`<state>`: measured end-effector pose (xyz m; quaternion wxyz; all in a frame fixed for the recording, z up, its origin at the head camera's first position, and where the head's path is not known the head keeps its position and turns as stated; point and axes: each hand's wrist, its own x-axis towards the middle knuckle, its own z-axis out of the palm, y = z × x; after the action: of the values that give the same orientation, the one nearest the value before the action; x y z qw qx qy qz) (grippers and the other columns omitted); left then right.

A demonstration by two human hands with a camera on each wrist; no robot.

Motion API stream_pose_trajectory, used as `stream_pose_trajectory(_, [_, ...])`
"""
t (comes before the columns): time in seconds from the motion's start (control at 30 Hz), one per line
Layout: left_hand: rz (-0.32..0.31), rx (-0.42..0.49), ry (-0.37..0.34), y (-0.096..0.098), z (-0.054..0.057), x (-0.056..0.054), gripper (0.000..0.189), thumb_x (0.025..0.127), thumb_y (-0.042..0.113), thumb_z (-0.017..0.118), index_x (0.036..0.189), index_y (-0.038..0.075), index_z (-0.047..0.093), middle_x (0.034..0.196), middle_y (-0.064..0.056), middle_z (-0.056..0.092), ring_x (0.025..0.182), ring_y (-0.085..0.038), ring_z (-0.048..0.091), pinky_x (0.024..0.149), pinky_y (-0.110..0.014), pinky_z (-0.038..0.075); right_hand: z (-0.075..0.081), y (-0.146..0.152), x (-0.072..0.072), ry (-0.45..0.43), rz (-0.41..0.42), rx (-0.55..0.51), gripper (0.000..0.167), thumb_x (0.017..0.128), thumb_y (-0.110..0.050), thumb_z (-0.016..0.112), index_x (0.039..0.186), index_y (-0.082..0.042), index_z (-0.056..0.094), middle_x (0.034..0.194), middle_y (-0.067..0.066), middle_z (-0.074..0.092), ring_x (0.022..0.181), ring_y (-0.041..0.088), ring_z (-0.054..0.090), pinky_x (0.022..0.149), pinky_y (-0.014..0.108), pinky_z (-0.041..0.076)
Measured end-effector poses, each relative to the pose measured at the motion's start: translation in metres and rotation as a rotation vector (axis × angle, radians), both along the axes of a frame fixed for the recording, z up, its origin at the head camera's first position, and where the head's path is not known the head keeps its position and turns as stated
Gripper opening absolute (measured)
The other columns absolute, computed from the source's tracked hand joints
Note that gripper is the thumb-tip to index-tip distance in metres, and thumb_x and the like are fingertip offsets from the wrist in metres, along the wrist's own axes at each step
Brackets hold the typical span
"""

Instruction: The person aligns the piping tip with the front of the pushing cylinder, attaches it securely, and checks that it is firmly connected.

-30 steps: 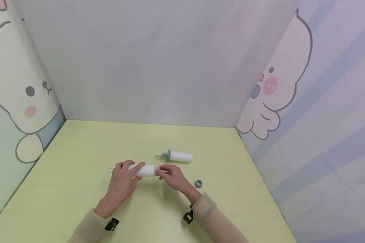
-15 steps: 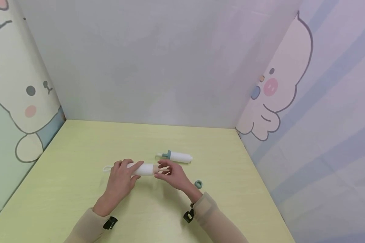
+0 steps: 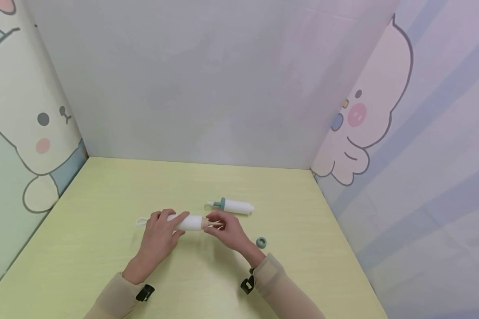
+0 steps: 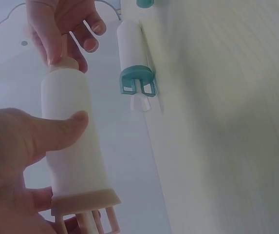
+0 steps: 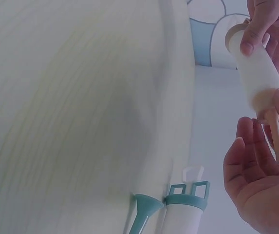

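Note:
In the head view, my left hand (image 3: 159, 235) grips the white barrel of a piping syringe (image 3: 191, 223) above the table, its thumb along the barrel. A beige flange with two finger loops (image 4: 85, 201) closes the near end in the left wrist view. At the other end sits a long, tapered beige nozzle (image 5: 275, 134). My right hand (image 3: 229, 230) pinches the nozzle's collar, thumb on one side, while other fingers curve loosely around the tip. A second white syringe (image 3: 238, 207) with a teal flange lies on the table just beyond my hands.
A teal cone-shaped nozzle (image 3: 261, 242) stands or lies right of my right hand, on the light yellow table (image 3: 303, 274). A grey panel (image 3: 199, 88) rises behind the table. Printed cartoon fabric walls (image 3: 435, 186) flank the sides.
My right hand's fingers spread away from the nozzle, then closed back in on its collar. My left hand kept its grip, with the syringe shifting only slightly.

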<state>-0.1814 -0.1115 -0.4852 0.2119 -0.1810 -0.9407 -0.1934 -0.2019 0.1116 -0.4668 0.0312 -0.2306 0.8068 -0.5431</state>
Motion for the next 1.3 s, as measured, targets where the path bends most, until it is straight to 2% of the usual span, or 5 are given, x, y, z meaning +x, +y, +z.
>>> stream_pose_trajectory(0.4, [-0.019,0.000,0.012,0.003,0.000,0.001,0.056,0.066,0.015,0.088,0.118,0.019,0.067,0.108,-0.018,0.057,0.095,-0.044,0.048,0.075,-0.055,0.041,-0.037,0.007,-0.015,-0.068,-0.057,0.113,0.026,0.098,-0.032,0.054,0.097,-0.011,0.069,0.086,-0.003,0.066,0.074,0.019,0.066,0.067,0.031,0.052])
stream_pose_trajectory(0.63, [-0.016,-0.003,0.021,0.003,0.000,0.002,0.056,0.066,0.014,0.088,0.117,0.020,0.067,0.107,-0.018,0.057,0.093,-0.045,0.049,0.073,-0.055,0.043,-0.039,0.009,-0.013,-0.051,-0.073,0.109,0.036,0.094,-0.040,0.059,0.117,-0.012,0.063,0.098,-0.004,0.065,0.082,0.014,0.065,0.070,0.028,0.051])
stream_pose_trajectory(0.83, [-0.003,-0.011,0.004,0.002,-0.002,0.001,0.054,0.067,0.016,0.087,0.117,0.019,0.067,0.106,-0.018,0.057,0.094,-0.045,0.048,0.073,-0.056,0.042,-0.038,0.008,-0.012,0.043,-0.031,0.077,0.050,0.080,-0.024,0.079,0.124,-0.013,0.056,0.111,0.001,0.062,0.093,0.017,0.065,0.071,0.032,0.053])
stream_pose_trajectory(1.13, [-0.005,0.002,0.022,0.003,-0.006,0.003,0.055,0.066,0.016,0.088,0.117,0.021,0.067,0.105,-0.018,0.057,0.092,-0.045,0.048,0.072,-0.055,0.042,-0.006,0.002,0.005,0.066,-0.003,0.038,0.031,0.082,0.000,0.073,0.111,0.000,0.061,0.106,0.014,0.064,0.094,0.034,0.065,0.071,0.034,0.053])
stream_pose_trajectory(1.3, [0.003,-0.004,0.024,0.003,-0.006,0.004,0.055,0.066,0.017,0.088,0.117,0.022,0.067,0.106,-0.017,0.057,0.093,-0.045,0.048,0.073,-0.055,0.042,-0.020,0.003,-0.002,0.054,-0.022,0.063,0.028,0.084,-0.008,0.074,0.110,-0.005,0.063,0.103,0.008,0.066,0.093,0.028,0.066,0.068,0.031,0.052])
